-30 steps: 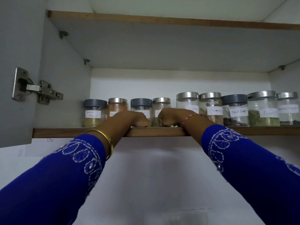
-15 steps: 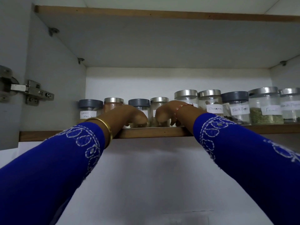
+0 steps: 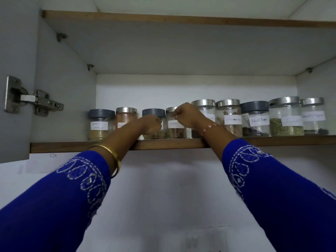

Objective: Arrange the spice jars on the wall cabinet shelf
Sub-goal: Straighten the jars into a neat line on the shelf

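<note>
nine labelled spice jars stand in a row on the wall cabinet shelf (image 3: pixel 172 143). the left hand (image 3: pixel 151 125) curls against the grey-lidded third jar (image 3: pixel 153 113); the right hand (image 3: pixel 187 115) pinches at the fourth jar (image 3: pixel 175 127). whether either grip truly holds its jar, i cannot tell.

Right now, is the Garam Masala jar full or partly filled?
Partly filled: the Garam Masala jar shows tan powder only below its label, clear glass above.
</note>
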{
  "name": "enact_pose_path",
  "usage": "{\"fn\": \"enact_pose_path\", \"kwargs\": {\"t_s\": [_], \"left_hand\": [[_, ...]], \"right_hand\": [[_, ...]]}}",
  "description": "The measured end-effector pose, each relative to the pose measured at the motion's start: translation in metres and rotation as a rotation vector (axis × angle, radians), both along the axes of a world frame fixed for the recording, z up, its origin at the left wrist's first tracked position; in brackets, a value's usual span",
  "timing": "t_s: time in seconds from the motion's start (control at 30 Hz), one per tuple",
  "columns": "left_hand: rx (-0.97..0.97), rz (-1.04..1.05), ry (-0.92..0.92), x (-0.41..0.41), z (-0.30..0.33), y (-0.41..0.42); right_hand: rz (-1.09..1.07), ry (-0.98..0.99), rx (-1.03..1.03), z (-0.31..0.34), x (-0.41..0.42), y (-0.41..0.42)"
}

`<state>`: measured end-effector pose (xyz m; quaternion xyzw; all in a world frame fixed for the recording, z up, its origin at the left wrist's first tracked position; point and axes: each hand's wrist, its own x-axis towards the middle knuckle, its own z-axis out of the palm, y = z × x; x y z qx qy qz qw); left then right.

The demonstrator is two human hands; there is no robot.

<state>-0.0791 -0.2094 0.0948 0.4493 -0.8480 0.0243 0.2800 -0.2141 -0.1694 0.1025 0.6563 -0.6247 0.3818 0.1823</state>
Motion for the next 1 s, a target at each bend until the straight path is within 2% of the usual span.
{"fn": "enact_pose_path", "kwargs": {"t_s": [0.03,0.13,0.33,0.57,1.0], "left_hand": [[-0.005,-0.030,0.020,0.000,-0.003,0.006],[-0.031,-0.155,0.021,-0.005,-0.009,0.021],[-0.026,-0.304,0.073,-0.039,-0.012,0.048],[-0.022,-0.312,0.106,-0.073,-0.014,0.063],[-0.061,-0.237,0.008,-0.070,-0.019,0.071]], "right_hand": [[0.045,-0.091,-0.081,-0.001,0.003,0.010],[0.014,-0.163,-0.265,-0.009,-0.014,0.028],[-0.147,-0.268,-0.379,-0.018,-0.066,0.065],[-0.263,-0.353,-0.333,-0.026,-0.103,0.083],[-0.374,-0.207,-0.199,-0.028,-0.100,0.079]]}}
